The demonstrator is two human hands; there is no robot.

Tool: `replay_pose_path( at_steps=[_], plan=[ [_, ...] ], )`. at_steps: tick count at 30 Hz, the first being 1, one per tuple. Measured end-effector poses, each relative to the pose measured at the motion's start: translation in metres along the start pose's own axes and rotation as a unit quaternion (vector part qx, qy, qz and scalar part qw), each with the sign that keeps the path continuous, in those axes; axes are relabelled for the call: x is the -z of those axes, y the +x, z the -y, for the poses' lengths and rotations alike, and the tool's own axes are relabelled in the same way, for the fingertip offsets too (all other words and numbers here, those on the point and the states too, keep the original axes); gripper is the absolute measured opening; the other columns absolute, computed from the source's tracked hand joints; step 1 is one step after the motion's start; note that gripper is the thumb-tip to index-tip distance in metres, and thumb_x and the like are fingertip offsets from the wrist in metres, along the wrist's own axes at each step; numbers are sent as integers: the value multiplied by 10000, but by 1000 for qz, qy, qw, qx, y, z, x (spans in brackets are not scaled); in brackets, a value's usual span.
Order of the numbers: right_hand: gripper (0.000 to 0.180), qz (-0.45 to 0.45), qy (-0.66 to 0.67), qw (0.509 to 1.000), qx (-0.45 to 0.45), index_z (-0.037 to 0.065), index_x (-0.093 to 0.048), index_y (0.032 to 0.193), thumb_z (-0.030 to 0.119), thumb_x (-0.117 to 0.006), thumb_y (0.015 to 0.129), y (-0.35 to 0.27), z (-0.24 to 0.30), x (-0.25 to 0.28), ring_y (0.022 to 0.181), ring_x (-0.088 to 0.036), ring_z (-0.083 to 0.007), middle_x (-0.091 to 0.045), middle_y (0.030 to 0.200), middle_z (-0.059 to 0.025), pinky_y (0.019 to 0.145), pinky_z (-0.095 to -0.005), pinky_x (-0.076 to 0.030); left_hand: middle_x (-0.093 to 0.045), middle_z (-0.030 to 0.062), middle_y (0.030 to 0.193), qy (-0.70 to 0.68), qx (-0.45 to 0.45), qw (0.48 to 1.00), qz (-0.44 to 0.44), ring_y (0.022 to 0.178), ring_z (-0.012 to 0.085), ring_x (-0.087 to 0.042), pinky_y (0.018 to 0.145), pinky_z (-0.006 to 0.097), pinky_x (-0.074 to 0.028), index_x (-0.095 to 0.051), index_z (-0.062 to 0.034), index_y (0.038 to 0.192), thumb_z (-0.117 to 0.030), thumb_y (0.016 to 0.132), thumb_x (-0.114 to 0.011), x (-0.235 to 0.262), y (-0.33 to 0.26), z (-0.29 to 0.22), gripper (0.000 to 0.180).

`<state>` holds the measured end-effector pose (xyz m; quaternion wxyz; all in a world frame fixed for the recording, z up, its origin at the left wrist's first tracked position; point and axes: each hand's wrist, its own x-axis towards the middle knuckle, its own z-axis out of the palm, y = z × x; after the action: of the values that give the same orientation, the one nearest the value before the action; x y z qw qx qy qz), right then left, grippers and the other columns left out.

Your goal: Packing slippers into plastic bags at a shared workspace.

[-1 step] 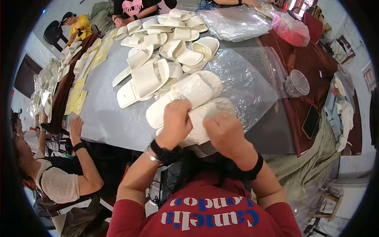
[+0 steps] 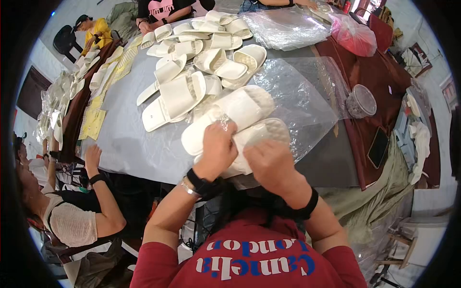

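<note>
Before me lies a pair of cream slippers, the far slipper (image 2: pixel 245 106) and the near slipper (image 2: pixel 276 132), side by side with clear film about them. My left hand (image 2: pixel 218 148) is closed on crumpled clear plastic, seemingly a bag, between the two slippers. Over the near slipper, my right hand (image 2: pixel 270 161) has its fingers curled and pinched at the same plastic; the fingertips are partly hidden. A flat clear plastic bag (image 2: pixel 302 93) lies just beyond the pair. Loose cream slippers (image 2: pixel 180 96) are heaped behind them.
A clear round tub (image 2: pixel 361 102) and a black phone (image 2: pixel 378 148) rest at the right on brown cloth. Stacked clear bags (image 2: pixel 285 29) and a pink bag (image 2: pixel 353 36) lie at the back. Co-workers sit at left and far side; one's hand (image 2: pixel 92 154) is near the table edge.
The pair of slippers and my left hand have shifted slightly to the right. My right hand has moved slightly left, closer to the other hand.
</note>
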<state>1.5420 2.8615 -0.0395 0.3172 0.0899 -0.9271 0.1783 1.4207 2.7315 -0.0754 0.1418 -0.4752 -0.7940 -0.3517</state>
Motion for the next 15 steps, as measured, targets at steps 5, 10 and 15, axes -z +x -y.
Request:
replay_pose_path(
  at_steps=[5,10,15],
  plan=[
    [168,-6,65,998,25,40,-599,856,54,-586,690,-8,22,-13,594,-515,-231,-497,649,-59,531,-357,-414,-568,118,781,-57,-5,998,15,817,331,-544,746,438,-382,-565,-70,917,-4,645,-578,-40,9,-10,280],
    [116,16,89,994,64,59,-579,823,105,-602,720,-10,43,-2,620,-506,-210,-486,661,-41,559,-339,-405,-594,154,840,10,15,1000,5,853,363,-548,714,448,-413,-584,-42,991,-79,691,-596,-73,50,-14,303],
    [181,58,57,994,73,99,-560,774,254,-652,798,0,17,22,637,-512,-205,-482,666,-33,573,-341,-401,-592,188,1074,-31,43,997,50,1000,371,-548,840,483,-419,-553,-24,1119,-197,804,-631,-71,41,-2,368]
  ],
)
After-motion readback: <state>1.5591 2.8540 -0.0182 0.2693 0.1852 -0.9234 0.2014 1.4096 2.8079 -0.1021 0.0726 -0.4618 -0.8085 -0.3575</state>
